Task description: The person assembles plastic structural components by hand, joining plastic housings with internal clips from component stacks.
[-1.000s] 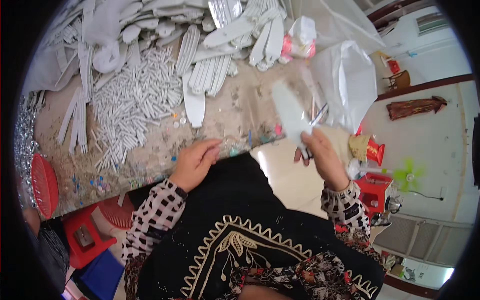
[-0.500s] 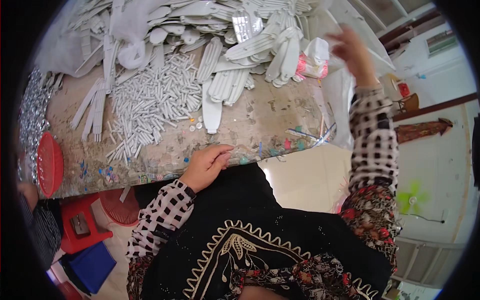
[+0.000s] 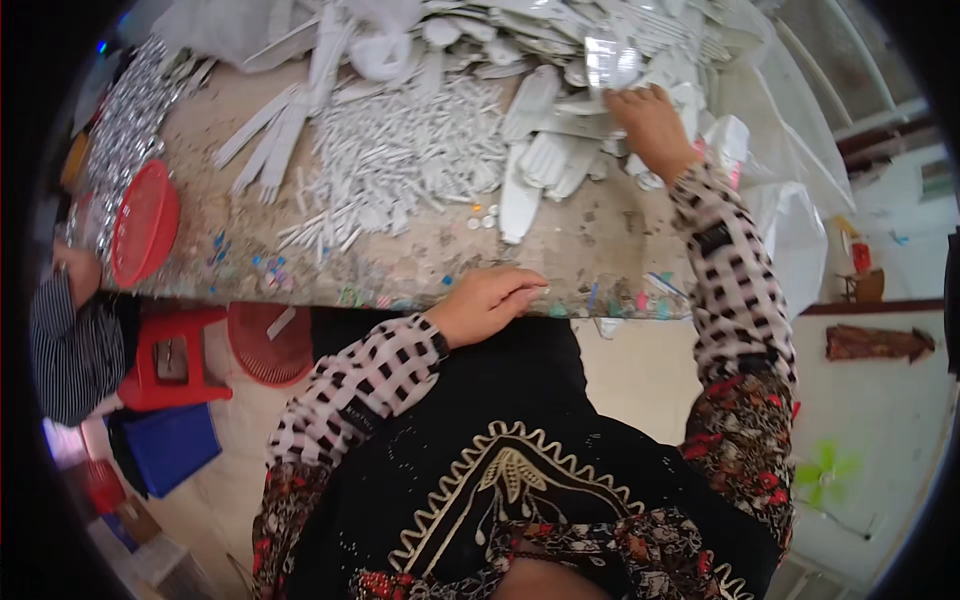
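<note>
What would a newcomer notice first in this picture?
First, the heap of flat white plastic pieces across the far side of the worn table, where the right hand reaches. The left hand rests at the near edge. A round red plastic basket sits far left.

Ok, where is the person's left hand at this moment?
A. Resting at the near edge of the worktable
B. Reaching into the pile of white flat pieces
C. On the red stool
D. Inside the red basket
A: the left hand lies at the near edge of the worktable, while the right hand reaches into the white flat pieces.
</note>
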The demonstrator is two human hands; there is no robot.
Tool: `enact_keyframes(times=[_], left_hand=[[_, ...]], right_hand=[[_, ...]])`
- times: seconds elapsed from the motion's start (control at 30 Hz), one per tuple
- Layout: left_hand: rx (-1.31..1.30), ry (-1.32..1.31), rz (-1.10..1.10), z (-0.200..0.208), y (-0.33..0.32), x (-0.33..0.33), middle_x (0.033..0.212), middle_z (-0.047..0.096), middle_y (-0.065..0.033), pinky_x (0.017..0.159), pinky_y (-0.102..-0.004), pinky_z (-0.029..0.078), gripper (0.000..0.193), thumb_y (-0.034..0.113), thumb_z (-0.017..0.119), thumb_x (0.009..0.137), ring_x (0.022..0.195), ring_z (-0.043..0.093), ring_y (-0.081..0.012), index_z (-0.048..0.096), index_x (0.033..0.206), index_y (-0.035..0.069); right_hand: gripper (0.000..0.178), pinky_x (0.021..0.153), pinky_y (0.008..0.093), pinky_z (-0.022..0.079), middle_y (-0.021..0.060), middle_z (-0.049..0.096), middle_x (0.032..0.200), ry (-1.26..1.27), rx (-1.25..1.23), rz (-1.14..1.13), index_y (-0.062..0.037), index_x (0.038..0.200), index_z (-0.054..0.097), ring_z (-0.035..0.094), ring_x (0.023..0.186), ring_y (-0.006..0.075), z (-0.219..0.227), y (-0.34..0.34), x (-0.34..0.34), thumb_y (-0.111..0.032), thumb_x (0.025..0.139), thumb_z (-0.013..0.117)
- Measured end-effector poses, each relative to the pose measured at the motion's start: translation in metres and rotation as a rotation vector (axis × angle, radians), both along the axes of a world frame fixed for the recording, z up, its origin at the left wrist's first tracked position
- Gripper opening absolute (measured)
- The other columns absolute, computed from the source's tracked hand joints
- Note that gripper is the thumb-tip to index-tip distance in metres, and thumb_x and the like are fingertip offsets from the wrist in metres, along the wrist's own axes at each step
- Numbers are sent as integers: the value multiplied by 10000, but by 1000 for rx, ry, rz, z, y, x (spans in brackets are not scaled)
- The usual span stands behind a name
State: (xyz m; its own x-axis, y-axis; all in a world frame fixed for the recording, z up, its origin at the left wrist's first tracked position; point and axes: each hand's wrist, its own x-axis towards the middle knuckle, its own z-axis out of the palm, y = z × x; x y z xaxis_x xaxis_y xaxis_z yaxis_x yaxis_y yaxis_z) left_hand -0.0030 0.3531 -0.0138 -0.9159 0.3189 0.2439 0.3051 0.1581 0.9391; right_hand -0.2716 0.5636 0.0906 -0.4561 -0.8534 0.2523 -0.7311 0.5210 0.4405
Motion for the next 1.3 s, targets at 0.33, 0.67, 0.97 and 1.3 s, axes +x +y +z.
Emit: enact_keyframes(times=[0.33, 0.67, 0.97, 1.3], left_hand=[[796, -501, 392, 42, -45, 5, 771, 605, 13, 472, -174, 381, 233, 235, 617, 927, 535, 478, -21, 631, 1029, 25], [280, -265, 779, 47, -127, 9, 733, 604, 20, 592, -220, 424, 239, 231, 621, 921, 677, 496, -39, 674, 1011, 16], [-1121, -38, 1265, 8, -281, -64, 1084, 601, -209, 898, -424, 443, 591, 452, 668, 779, 1000, 547, -371, 611, 1167, 10], [-471, -32, 1085, 37, -256, 2, 954, 644, -196, 761, -402, 490, 538, 277, 740, 731, 856, 634, -338, 506, 1114, -19]], right_hand=[[573, 965, 295, 395, 101, 497, 1273, -1880, -827, -79, 5, 1381, 331, 482, 1150, 161, -29, -68, 208, -61, 882, 606], [761, 849, 428, 451, 268, 520, 1109, -855, -697, 142, 77, 1372, 294, 546, 974, 412, -57, -145, 241, -142, 773, 709], [799, 841, 366, 486, 313, 569, 1117, -1443, -818, -91, 78, 1376, 272, 620, 1008, 344, -74, -137, 266, -217, 794, 734], [619, 843, 267, 501, 103, 568, 1166, -2072, -1081, -142, 29, 1371, 359, 578, 1016, 147, -40, -141, 232, -22, 836, 665]])
